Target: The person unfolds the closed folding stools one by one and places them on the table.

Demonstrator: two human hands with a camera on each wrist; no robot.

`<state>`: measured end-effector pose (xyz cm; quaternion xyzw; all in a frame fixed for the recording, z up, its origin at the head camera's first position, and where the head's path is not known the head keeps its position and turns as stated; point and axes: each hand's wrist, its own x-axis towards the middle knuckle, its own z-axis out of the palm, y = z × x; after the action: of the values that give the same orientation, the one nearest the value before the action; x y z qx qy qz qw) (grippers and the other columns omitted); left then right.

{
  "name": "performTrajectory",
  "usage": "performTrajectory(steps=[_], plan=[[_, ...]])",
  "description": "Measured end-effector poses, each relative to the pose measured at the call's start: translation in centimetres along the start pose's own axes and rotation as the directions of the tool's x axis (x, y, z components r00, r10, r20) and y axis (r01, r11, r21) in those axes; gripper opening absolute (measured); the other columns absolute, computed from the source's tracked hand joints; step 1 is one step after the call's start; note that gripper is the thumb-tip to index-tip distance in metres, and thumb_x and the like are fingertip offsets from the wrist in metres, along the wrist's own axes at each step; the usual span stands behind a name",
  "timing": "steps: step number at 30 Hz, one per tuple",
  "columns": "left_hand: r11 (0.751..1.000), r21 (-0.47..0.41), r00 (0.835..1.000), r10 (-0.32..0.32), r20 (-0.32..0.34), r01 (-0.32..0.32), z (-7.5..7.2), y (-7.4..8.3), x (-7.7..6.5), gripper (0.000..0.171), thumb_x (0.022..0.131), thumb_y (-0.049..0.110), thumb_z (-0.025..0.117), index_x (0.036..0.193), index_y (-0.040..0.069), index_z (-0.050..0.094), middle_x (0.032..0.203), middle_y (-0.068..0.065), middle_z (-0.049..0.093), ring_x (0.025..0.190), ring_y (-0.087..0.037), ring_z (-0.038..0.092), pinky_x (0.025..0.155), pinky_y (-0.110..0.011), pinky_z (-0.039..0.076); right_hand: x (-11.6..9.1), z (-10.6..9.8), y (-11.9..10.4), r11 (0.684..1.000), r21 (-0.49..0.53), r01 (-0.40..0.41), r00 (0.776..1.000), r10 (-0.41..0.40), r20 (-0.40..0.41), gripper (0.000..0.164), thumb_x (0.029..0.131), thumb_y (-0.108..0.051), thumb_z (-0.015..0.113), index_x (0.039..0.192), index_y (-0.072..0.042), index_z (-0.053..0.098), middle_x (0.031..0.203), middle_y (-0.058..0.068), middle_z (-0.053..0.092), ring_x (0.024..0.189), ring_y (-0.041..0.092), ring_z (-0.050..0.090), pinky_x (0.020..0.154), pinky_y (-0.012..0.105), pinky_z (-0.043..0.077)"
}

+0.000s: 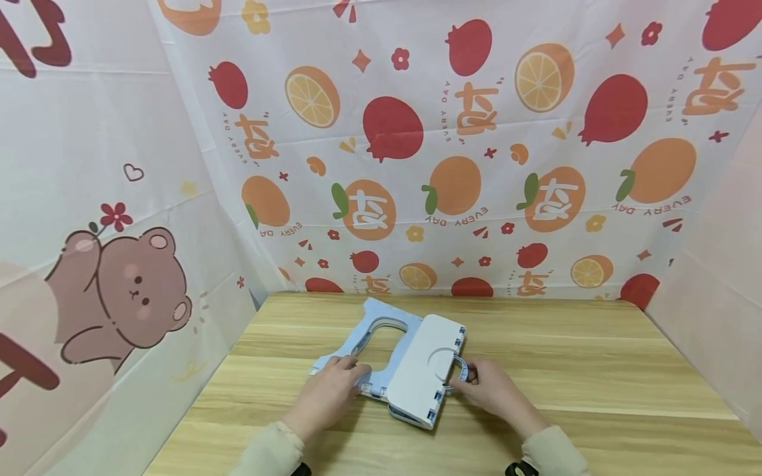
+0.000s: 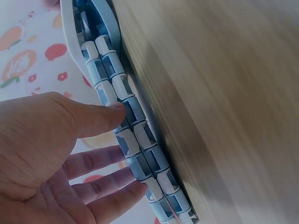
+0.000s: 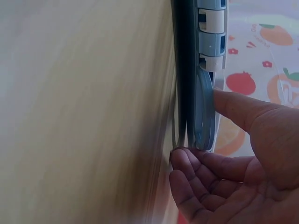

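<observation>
Fruit-printed white fabric backdrop (image 1: 411, 177) at twelve o'clock, pale wood-grain tabletop (image 1: 595, 370) below. Pale-blue-and-white plastic folding stool (image 1: 412, 383) lies at six o'clock. Left hand (image 1: 331, 391) at its eight o'clock pinches hinged edge; right hand (image 1: 489, 387) at three (thumb above, fingers curled) pinches curved blue handle (image 1: 464, 364).

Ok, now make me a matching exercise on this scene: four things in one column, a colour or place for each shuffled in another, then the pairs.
Things
1. Right grip
2. Bear
3. Panel
4. Left grip

Colours and places
A. White, beside the blue frame
B. At the near side of the blue frame
C. At the blue handle
D. Brown, printed on the cloth at the left

Pairs: 1-C, 2-D, 3-A, 4-B
</observation>
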<state>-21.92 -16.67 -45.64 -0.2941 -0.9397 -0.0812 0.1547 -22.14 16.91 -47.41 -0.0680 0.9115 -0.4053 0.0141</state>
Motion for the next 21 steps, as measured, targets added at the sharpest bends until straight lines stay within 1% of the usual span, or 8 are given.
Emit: performTrajectory(steps=[2,5,8,10,14,18,21], plan=[[1.000,0.006,1.000,0.011,0.002,-0.011,0.2,0.4,0.3,0.038,0.087,0.006,0.087,0.121,0.017,0.075,0.118,-0.007,0.073,0.103,-0.031,0.069,0.077,-0.047,0.065,-0.3,-0.4,0.5,1.000,0.000,-0.016,1.000,0.016,-0.003,0.028,0.093,-0.029,0.084,0.087,-0.011,0.063,0.074,0.000,0.056,0.066,0.013,0.048,0.056,0.023,0.039],[1.000,0.004,1.000,0.011,0.018,-0.011,0.3,1.0,0.6,0.038,0.088,0.008,0.087,0.122,0.019,0.074,0.119,-0.006,0.072,0.105,-0.031,0.069,0.072,-0.048,0.065,-0.7,-1.0,1.1,0.998,0.029,-0.056,0.998,0.057,-0.005,0.028,0.092,-0.028,0.086,0.093,-0.008,0.066,0.079,0.001,0.060,0.071,0.015,0.052,0.058,0.023,0.043],[1.000,0.004,0.999,0.012,0.035,-0.012,0.3,1.7,1.1,0.037,0.089,0.009,0.086,0.122,0.020,0.074,0.121,-0.005,0.072,0.107,-0.031,0.069,0.069,-0.048,0.065,-1.1,-1.7,1.7,0.993,0.071,-0.089,0.996,0.090,-0.010,0.030,0.090,-0.026,0.088,0.099,-0.005,0.069,0.085,0.003,0.064,0.076,0.016,0.056,0.061,0.023,0.048],[1.000,0.006,0.999,0.017,0.045,-0.017,0.2,2.2,1.5,0.036,0.089,0.010,0.086,0.122,0.020,0.074,0.121,-0.006,0.072,0.107,-0.031,0.069,0.069,-0.047,0.065,-1.3,-2.0,2.1,0.992,0.089,-0.095,0.995,0.097,-0.016,0.031,0.089,-0.025,0.089,0.101,-0.003,0.069,0.087,0.004,0.066,0.077,0.016,0.059,0.063,0.023,0.050],[0.998,0.004,0.997,0.055,0.059,-0.055,0.4,2.8,2.1,0.037,0.089,0.012,0.086,0.124,0.020,0.075,0.121,-0.006,0.073,0.103,-0.028,0.067,0.074,-0.044,0.064,-1.8,-2.7,3.2,0.992,0.098,-0.081,0.996,0.084,-0.025,0.034,0.088,-0.025,0.089,0.103,-0.001,0.069,0.089,0.004,0.068,0.080,0.015,0.061,0.066,0.022,0.053],[0.994,-0.009,0.992,0.107,0.069,-0.107,0.6,3.3,2.3,0.039,0.089,0.014,0.087,0.126,0.019,0.075,0.119,-0.005,0.074,0.100,-0.025,0.065,0.080,-0.040,0.062,-2.5,-3.4,4.1,0.989,0.131,-0.067,0.997,0.069,-0.015,0.037,0.089,-0.022,0.088,0.108,0.004,0.070,0.093,0.006,0.070,0.082,0.016,0.063,0.067,0.021,0.055],[0.990,-0.016,0.987,0.142,0.068,-0.141,0.7,3.7,2.4,0.039,0.090,0.015,0.086,0.128,0.018,0.075,0.118,-0.004,0.074,0.102,-0.024,0.064,0.085,-0.039,0.062,-3.0,-3.9,4.7,0.985,0.157,-0.077,0.996,0.082,-0.023,0.041,0.090,-0.022,0.087,0.114,0.007,0.069,0.097,0.007,0.071,0.085,0.016,0.064,0.070,0.021,0.056]])
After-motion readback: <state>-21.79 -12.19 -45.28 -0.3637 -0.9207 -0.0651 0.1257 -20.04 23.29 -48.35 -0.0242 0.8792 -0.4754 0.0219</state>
